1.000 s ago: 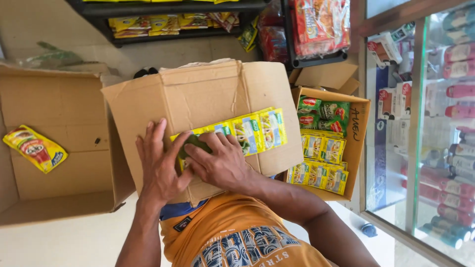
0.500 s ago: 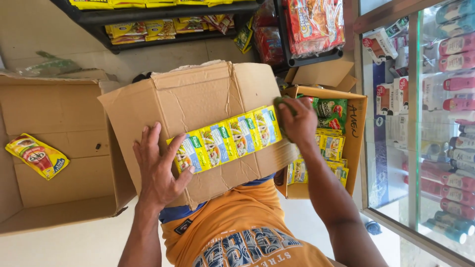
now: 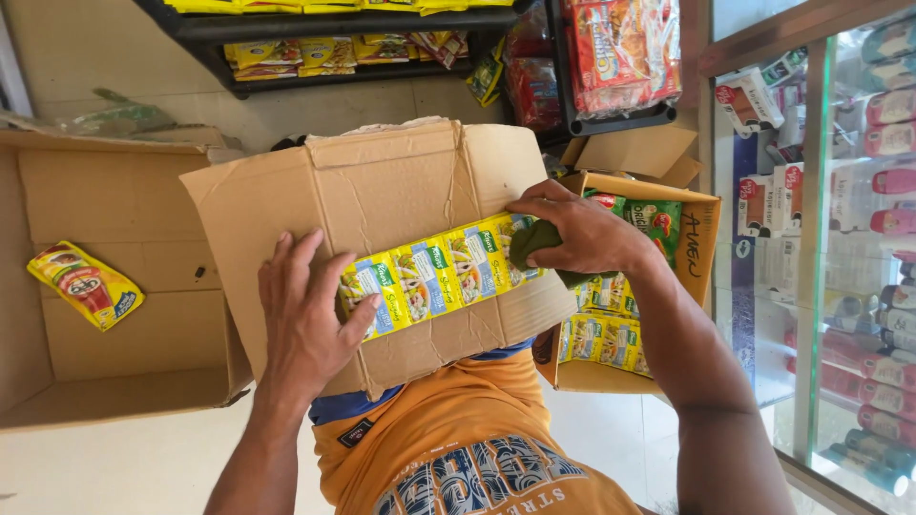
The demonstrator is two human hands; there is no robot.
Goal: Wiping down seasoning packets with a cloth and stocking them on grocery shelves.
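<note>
A strip of joined yellow and green sachets [image 3: 434,277] lies across a cardboard flap [image 3: 382,181] that rests on my lap. My left hand [image 3: 305,319] lies flat on the cardboard, fingers spread, and presses the strip's left end. My right hand [image 3: 582,229] is shut on a dark green cloth [image 3: 534,246], which touches the strip's right end.
A big open cardboard box [image 3: 124,200] to the left holds one yellow packet [image 3: 84,283]. A smaller open box [image 3: 701,238] to the right holds several green and yellow packets. Shelves of packets [image 3: 334,48] stand ahead. A glass cabinet of bottles [image 3: 859,238] runs along the right.
My right hand has carried the green cloth from beside my left hand along the strip to its right end. My left hand stays on the strip's left end.
</note>
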